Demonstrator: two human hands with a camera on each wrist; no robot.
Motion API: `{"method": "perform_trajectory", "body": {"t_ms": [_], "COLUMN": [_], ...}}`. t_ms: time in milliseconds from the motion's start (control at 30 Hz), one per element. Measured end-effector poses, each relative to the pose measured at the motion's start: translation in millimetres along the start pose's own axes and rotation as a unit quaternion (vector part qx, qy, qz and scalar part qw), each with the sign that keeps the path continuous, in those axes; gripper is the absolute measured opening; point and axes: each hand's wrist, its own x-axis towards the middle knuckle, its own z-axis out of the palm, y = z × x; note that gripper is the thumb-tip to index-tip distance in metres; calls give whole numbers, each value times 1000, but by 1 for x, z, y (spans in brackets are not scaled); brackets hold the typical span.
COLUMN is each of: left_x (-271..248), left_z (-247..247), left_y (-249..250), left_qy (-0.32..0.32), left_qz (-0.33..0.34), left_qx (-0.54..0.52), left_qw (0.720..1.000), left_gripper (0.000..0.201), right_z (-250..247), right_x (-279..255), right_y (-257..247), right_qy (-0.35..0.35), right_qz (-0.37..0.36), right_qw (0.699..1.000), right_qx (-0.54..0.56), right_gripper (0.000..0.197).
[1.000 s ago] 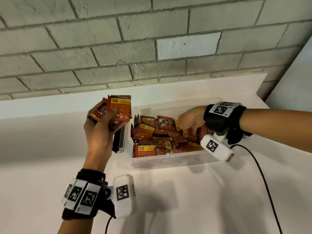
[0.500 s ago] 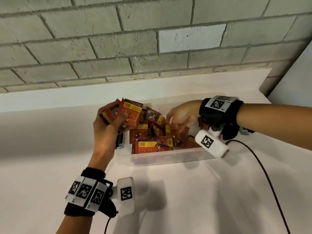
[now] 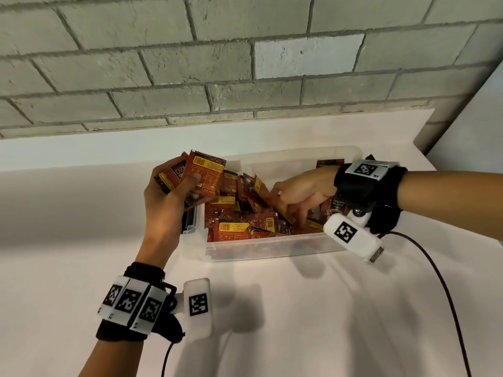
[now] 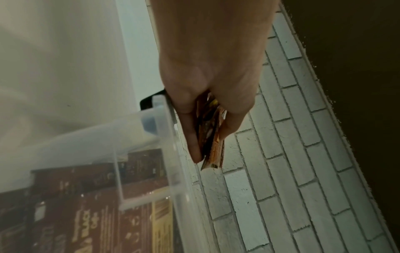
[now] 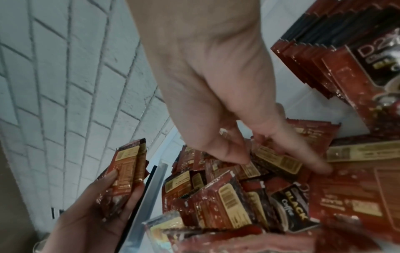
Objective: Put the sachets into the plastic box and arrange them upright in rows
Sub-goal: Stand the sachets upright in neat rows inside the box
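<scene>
While the left hand (image 3: 166, 202) grips a small stack of sachets (image 3: 198, 176) over the plastic box (image 3: 272, 247) at its left end, the right hand (image 3: 302, 191) reaches into the loose sachets (image 3: 245, 227) inside. Left wrist: thumb and fingers (image 4: 191, 137) clamp the stack edge-on beside the rim. Right wrist: fingertips (image 5: 233, 154) dip among jumbled sachets, pinch unclear; an upright row (image 5: 320, 68) stands behind.
</scene>
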Motion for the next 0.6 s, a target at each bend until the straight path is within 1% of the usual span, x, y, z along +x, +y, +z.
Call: {"method": "perform_trajectory", "body": {"t_ms": [67, 133, 233, 267, 367, 433, 500, 533, 600], "left_x": [-2, -6, -15, -18, -29, -37, -44, -47, -52], "left_z": [1, 5, 14, 18, 32, 42, 50, 54, 62], "left_y": [4, 8, 16, 18, 23, 23, 21, 20, 16], "left_qy": [-9, -29, -59, -69, -97, -112, -123, -129, -143], "left_qz": [-8, -21, -44, -49, -53, -54, -60, -63, -69], "left_qx": [-15, -36, -79, -91, -111, -118, -125, -129, -134], "left_qw": [1000, 999, 994, 992, 988, 985, 983, 981, 978], "left_gripper": [42, 42, 44, 45, 48, 50, 53, 55, 57], "right_z": [1, -4, -17, -21, -22, -12, 1, 9, 19], "right_x": [-5, -16, -40, -49, -78, -95, -103, -103, -101], "right_y": [-3, -7, -11, -12, -10, -5, 2, 7, 16], "right_qy": [3, 11, 38, 42, 26, 32, 76, 109, 191], "right_qz": [-23, -47, -99, -126, -211, -256, -275, -281, -284], "right_qw": [997, 997, 992, 988, 960, 935, 919, 915, 904], "right_qx": [67, 68, 67, 84, 182, 245, 271, 270, 256], "right_gripper": [49, 46, 27, 26, 53, 59, 60, 59, 50]}}
